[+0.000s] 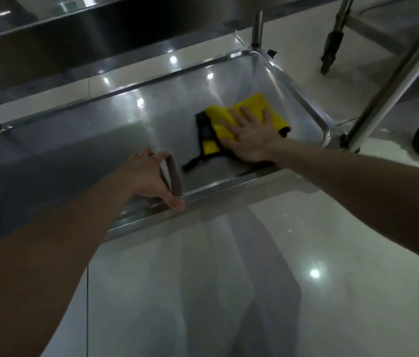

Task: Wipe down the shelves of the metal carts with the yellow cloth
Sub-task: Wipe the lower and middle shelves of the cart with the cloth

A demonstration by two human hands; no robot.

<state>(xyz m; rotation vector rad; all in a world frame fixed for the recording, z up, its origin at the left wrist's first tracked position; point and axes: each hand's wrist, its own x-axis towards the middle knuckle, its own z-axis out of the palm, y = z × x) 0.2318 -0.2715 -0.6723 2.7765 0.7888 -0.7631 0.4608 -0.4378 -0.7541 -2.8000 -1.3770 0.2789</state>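
Observation:
The yellow cloth, yellow on one side and dark on the other, lies folded on the bottom shelf of a metal cart, toward its right end. My right hand presses flat on the cloth with fingers spread and straight. My left hand grips the shelf's near raised rim, thumb on the outside and fingers curled over the edge into the tray.
An upper shelf overhangs at the top. Upright posts stand at the corners. A second cart's leg slants at the right, with black casters on the glossy tiled floor.

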